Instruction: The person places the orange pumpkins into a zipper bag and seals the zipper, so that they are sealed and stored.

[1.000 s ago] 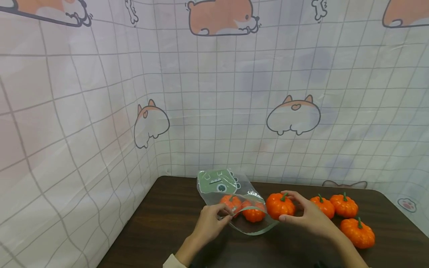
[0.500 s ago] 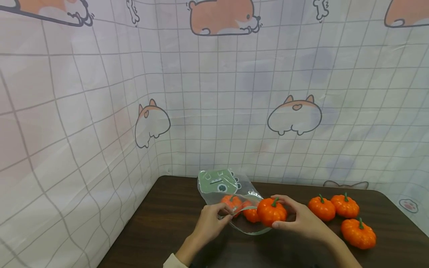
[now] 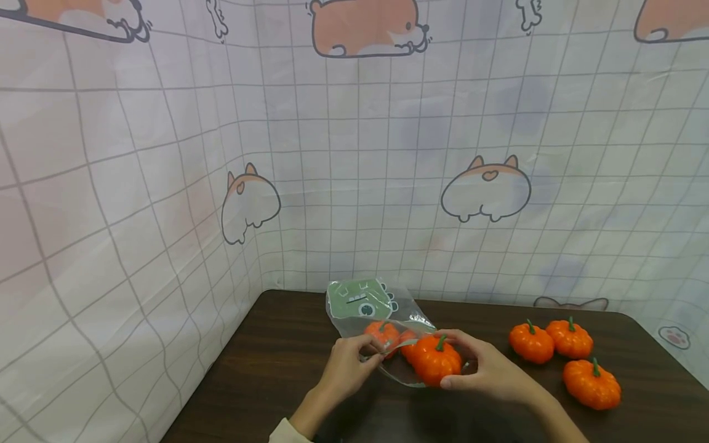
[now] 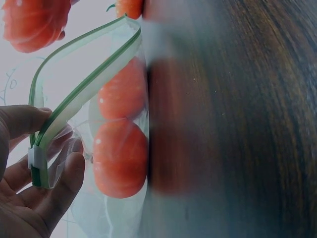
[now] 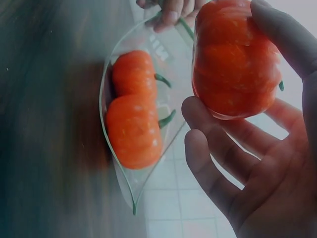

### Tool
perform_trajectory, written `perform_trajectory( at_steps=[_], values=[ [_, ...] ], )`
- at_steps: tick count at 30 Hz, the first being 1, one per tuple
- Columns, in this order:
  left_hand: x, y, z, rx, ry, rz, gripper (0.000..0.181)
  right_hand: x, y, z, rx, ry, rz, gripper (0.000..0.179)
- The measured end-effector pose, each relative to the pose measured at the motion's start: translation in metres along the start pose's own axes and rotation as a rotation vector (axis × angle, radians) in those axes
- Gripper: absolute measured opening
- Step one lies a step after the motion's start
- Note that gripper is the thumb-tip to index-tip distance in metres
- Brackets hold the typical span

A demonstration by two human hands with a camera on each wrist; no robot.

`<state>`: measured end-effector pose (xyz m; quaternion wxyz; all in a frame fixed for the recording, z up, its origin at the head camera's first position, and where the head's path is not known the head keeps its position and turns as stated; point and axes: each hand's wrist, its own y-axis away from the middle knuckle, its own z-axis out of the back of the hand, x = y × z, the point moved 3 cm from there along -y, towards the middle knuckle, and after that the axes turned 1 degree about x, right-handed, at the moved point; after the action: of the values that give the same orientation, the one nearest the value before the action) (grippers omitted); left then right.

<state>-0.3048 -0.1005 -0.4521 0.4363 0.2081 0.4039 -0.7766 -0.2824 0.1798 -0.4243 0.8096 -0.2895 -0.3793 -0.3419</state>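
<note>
Landmark: the clear bag.

Backdrop cloth (image 3: pixel 360 123), gridded and printed with cartoon dogs, rises behind the bag and to its left. Dark wood-grain table (image 3: pixel 238 369) runs beneath the bag and beyond it on both sides.

Clear bag (image 3: pixel 408 311) lies on its side; its mouth gapes towards you, and a green printed face shows at its far end.

Your right hand (image 3: pixel 487 372) is at the right of the bag's mouth, thumb and fingers around one pumpkin, at least one finger stretched clear. Your left hand (image 3: pixel 346 369) is at the mouth's left side, thumb and fingers pinching the rim.

Held pumpkin (image 3: pixel 436 362): just outside the bag's mouth; in the left wrist view it is apart from the rim. Two pumpkins sit inside the bag, side by side: one at the left (image 3: pixel 382 334), one at the right (image 3: pixel 407 347), the latter partly hidden in the head view. Three loose pumpkins stand on the table, right of the bag: two farther back (image 3: pixel 532 343) (image 3: pixel 570 338), contact between them unclear; one nearer you (image 3: pixel 592 384).

Green rim strip (image 4: pixel 81 82) edges the bag's mouth. White slider (image 4: pixel 34 156) is on that strip, just beside your left fingers. Green stem (image 3: pixel 440 343) of the held pumpkin points upward, outside the bag.
</note>
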Motion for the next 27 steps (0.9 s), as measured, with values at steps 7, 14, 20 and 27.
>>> perform_trajectory(
  at_steps=[7,14,20,27],
  values=[
    [-0.001,-0.001,0.001,-0.018,-0.009,-0.014,0.009,0.001,-0.002,-0.011,0.087,-0.034,-0.017,0.066],
    [-0.001,-0.001,0.001,-0.012,-0.021,0.000,0.008,-0.001,-0.003,-0.021,0.111,-0.031,-0.045,0.067],
    [-0.001,-0.001,0.001,-0.001,-0.028,0.005,0.007,-0.006,-0.004,-0.026,0.094,0.061,-0.014,0.062],
    [0.000,0.000,0.001,-0.005,-0.040,0.004,0.010,-0.007,-0.005,-0.032,0.074,0.165,-0.048,0.077]
  ],
)
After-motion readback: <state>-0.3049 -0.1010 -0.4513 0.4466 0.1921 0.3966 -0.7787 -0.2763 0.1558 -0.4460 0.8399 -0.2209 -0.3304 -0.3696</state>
